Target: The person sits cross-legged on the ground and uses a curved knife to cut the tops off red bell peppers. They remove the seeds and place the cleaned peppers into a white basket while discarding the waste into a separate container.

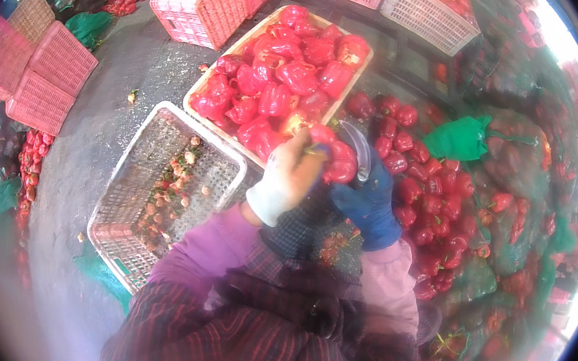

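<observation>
My left hand (287, 172), in a white glove with tan fingers, is closed at the near side of a red bell pepper (341, 163). Its fingers are blurred, and a greenish-yellow bit, perhaps the stem, shows by them. My right hand (371, 202), in a blue glove, grips a curved knife (360, 148) whose blade points up and away behind the pepper. The right fingers reach to the pepper's lower edge. Just beyond both hands is a pale crate (190, 97) heaped with glossy red bell peppers (279, 76).
To the left, a white-rimmed plastic crate (132, 135) contains cut pepper cores (172, 184). Loose red peppers (432, 201) are piled at the right, near a green mesh bag (460, 137). Pink crates (202, 5) stand at the back, and more pink crates (48, 81) at far left.
</observation>
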Motion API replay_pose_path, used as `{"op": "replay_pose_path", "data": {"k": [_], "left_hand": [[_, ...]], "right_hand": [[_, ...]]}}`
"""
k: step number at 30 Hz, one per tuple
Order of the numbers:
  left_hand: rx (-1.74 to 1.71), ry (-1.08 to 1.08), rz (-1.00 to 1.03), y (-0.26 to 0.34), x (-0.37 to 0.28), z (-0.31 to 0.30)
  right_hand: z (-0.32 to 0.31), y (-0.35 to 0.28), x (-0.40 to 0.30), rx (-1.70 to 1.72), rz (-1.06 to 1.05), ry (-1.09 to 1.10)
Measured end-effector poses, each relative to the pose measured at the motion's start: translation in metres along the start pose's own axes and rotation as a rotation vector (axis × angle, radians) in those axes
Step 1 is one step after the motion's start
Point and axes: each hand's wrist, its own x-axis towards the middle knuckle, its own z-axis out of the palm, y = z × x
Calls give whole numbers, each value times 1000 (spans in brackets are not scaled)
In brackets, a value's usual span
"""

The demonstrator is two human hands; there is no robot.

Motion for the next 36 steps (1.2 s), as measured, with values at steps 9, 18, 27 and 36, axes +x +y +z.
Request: {"op": "replay_pose_path", "data": {"k": [9,18,27,36], "left_hand": [[-656,-11,-238,-37,-61,-162],[637,91,-136,5,-44,-147],[454,47,12,-53,-42,-136],[573,399,-124,-33,-37,-166]], "right_hand": [[41,17,75,-143,-30,10],[96,11,111,45,167,-184],[118,4,67,384,-42,-354],[91,-3,93,408,-29,86]]}}
